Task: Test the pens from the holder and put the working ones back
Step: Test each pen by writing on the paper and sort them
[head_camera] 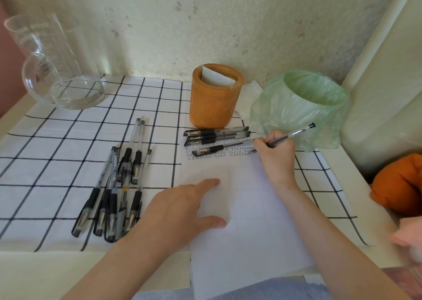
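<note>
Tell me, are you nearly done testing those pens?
Not yet. Rows of test marks fill the top of the paper, and four pens lie by them, probably tested. The right hand is writing with a pen while the left hand presses the paper flat. A pile of pens waits on the cloth, and the holder has no pens in it.

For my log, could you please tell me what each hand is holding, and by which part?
The right hand grips a pen low on its barrel, near the tip. The left hand holds nothing; it lies flat on the paper.
</note>
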